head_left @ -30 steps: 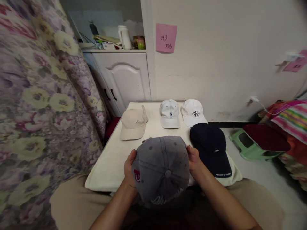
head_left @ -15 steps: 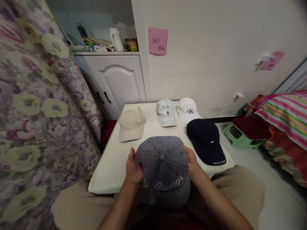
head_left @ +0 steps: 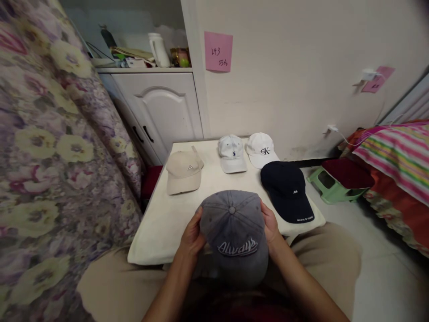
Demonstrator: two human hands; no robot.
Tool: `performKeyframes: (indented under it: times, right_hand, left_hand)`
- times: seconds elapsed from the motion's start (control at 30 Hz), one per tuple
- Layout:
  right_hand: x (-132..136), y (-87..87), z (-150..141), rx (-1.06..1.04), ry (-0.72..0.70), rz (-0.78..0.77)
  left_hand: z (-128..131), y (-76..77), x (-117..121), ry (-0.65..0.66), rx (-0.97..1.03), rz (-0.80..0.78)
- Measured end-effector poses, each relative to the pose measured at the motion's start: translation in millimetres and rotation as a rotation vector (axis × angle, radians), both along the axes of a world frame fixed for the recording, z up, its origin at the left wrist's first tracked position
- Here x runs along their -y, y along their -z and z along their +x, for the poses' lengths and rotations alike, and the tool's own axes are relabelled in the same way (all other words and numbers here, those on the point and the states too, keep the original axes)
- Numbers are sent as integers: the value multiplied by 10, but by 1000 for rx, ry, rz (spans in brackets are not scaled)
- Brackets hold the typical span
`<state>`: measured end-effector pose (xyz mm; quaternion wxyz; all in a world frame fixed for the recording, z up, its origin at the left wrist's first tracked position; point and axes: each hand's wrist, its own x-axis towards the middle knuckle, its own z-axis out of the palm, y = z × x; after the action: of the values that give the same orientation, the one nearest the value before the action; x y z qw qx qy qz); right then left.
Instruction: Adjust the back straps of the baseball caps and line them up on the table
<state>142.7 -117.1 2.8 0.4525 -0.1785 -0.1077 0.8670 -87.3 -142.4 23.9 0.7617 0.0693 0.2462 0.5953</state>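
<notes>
Grey baseball cap (head_left: pixel 233 223) was betw. L hand (head_left: pixel 193 233) and R hand (head_left: pixel 270 222), both gripping its sides, neither nearer, at near edge of tabletop (head_left: pixel 157 228). Long axis ran crown to brim, brim twd wearer. Front embroidery read "Always". Navy cap (head_left: pixel 284 185), beyond R hand, had brim text: "BELIEVE", rest too small. White cap (head_left: pixel 259 144) read "CK"; beige cap (head_left: pixel 183 166) bore stripe logo, prob. Adidas.

The light in here is dim and soft; shadow pools below the grey cloth baseball cap (head_left: pixel 233 232), and the purple floral fabric curtain (head_left: pixel 72 179) blurs towards the edge.
</notes>
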Motion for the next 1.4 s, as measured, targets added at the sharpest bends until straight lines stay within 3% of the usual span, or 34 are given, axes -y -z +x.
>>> performKeyframes:
  times: [0.37,0.57,0.93,1.23,1.4]
  right_hand:
    - [57,-176,-40,44,45,75]
    - [83,-227,-30,64,54,93]
    - [92,-184,-46,74,8,116]
    - [53,-108,-46,42,-2,139]
    - [37,-51,-37,68,-5,149]
  left_hand:
    - [-4,-203,73,65,29,49]
    - [-18,-165,149,58,-10,72]
    - [75,-234,217,48,-58,73]
    - [110,-158,231,16,-9,23]
    - [54,-110,279,1,1,-85]
